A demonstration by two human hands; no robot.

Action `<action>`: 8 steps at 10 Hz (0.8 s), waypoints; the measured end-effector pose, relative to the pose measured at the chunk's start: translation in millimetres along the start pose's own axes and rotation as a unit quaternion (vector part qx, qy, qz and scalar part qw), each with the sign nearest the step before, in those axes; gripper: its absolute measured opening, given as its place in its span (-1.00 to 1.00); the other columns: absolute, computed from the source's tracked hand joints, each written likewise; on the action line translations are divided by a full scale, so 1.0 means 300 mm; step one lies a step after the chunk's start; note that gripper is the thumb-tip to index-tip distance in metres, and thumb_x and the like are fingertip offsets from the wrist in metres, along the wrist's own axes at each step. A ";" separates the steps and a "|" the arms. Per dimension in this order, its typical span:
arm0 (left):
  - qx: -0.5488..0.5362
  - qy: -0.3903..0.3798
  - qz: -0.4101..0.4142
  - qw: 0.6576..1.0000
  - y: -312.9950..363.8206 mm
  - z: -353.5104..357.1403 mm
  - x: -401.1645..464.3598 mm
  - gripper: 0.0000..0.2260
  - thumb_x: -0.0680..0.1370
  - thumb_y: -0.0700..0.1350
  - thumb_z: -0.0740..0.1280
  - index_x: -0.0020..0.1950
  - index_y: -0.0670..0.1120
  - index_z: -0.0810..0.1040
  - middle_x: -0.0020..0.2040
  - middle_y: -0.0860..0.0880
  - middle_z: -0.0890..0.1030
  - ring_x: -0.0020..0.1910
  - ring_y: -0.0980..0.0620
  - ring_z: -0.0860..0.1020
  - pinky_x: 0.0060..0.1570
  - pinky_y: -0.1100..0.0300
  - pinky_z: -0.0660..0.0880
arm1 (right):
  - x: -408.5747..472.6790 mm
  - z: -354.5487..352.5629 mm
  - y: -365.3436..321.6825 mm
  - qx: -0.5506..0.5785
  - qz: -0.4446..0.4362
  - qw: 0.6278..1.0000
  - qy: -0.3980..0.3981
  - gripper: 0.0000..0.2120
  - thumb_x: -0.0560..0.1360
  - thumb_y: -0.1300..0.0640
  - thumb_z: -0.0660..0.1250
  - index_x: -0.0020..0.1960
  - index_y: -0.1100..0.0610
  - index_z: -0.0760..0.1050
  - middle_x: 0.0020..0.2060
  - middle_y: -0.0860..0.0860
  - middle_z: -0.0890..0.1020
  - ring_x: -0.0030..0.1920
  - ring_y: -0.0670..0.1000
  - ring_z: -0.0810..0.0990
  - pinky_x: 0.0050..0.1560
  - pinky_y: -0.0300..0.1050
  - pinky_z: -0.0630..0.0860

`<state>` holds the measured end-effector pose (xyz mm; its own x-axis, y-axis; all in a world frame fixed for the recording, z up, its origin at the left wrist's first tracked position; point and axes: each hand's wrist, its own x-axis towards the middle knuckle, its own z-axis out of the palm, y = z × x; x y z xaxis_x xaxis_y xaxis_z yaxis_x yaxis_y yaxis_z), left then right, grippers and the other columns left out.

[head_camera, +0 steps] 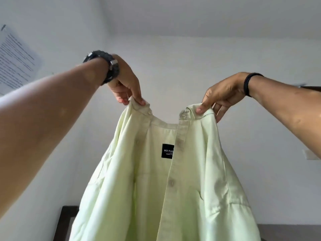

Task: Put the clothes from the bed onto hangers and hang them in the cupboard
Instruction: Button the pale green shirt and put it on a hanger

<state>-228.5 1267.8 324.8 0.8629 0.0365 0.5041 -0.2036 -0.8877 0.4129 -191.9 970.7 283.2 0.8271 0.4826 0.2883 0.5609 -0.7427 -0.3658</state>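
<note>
**Pale green shirt held up by its collar in both hands**

A pale green button-front cotton shirt [182, 180] hangs in the middle and lower part of the frame, raised in front of a white wall [191, 66]. The left hand [126, 82], at centre left, pinches the left collar end between thumb and curled fingers. The right hand [220, 96], at centre right, pinches the other collar end, thumb on top and fingers folded behind the cloth. The shirt front falls open below the collar, showing a black rectangular neck label [167, 150] with white lettering. A black chunky wristwatch [106, 65] sits on the left wrist, a black band [250, 82] on the right. A printed white paper sheet [15, 61] is fixed at upper left. A dark wooden frame [66, 221] shows at the lower left.
</note>
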 end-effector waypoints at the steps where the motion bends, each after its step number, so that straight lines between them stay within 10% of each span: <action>1: -0.089 0.032 0.051 0.994 0.008 -0.082 0.004 -0.37 -0.03 0.10 0.67 -0.08 -0.17 0.66 0.19 -0.28 0.56 0.23 -0.28 0.50 0.33 -0.23 0.33 | -0.020 -0.031 -0.013 0.103 -0.092 0.990 0.008 -0.72 0.34 0.05 0.41 -0.05 0.21 0.63 -0.09 0.09 0.70 -0.12 0.04 0.69 -0.16 -0.13 0.62; 3: -0.263 0.038 0.217 0.939 0.023 -0.071 -0.124 -0.83 0.47 -0.09 0.36 -0.28 -0.13 0.61 -0.27 -0.03 0.66 -0.30 0.06 0.63 -0.22 0.24 0.59 | 0.082 -0.047 0.012 0.295 -0.257 0.909 0.145 -0.71 0.38 0.00 0.36 0.02 0.14 0.58 -0.05 0.05 0.61 -0.12 -0.01 0.61 -0.15 -0.21 0.60; 5: -0.132 -0.120 0.082 0.981 -0.241 0.182 0.038 -0.60 0.08 0.14 0.64 -0.22 -0.02 0.70 -0.22 0.05 0.63 -0.28 0.13 0.53 -0.22 0.27 0.51 | 0.280 0.228 0.193 0.265 -0.148 0.953 0.006 -0.75 0.40 -0.04 0.35 -0.01 0.10 0.56 -0.14 -0.01 0.63 -0.16 -0.05 0.61 -0.12 -0.17 0.56; 6: -0.012 -0.230 -0.027 0.973 -0.452 0.504 0.103 -0.87 0.43 -0.01 0.48 -0.30 0.01 0.65 -0.33 0.12 0.58 -0.32 0.15 0.44 -0.36 0.34 0.37 | 0.399 0.552 0.368 0.246 -0.043 0.960 -0.129 -0.87 0.45 0.03 0.35 -0.19 0.08 0.57 -0.24 -0.03 0.61 -0.24 -0.04 0.57 -0.20 -0.19 0.53; 8: 0.086 -0.358 -0.165 0.915 -0.920 1.181 0.064 -0.82 0.43 -0.10 0.50 -0.28 -0.08 0.53 -0.49 0.03 0.41 -0.53 0.13 0.32 -0.49 0.32 0.27 | 0.506 1.320 0.670 0.089 0.129 0.965 -0.211 -0.85 0.47 0.18 0.43 -0.23 0.16 0.51 -0.38 0.03 0.46 -0.44 -0.08 0.44 -0.44 -0.23 0.51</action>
<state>8.1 1350.9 -48.2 0.9587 0.0615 -0.2777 0.1463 -0.9440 0.2958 61.2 1078.5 -97.0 0.8607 0.4665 -0.2039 0.3016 -0.7898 -0.5341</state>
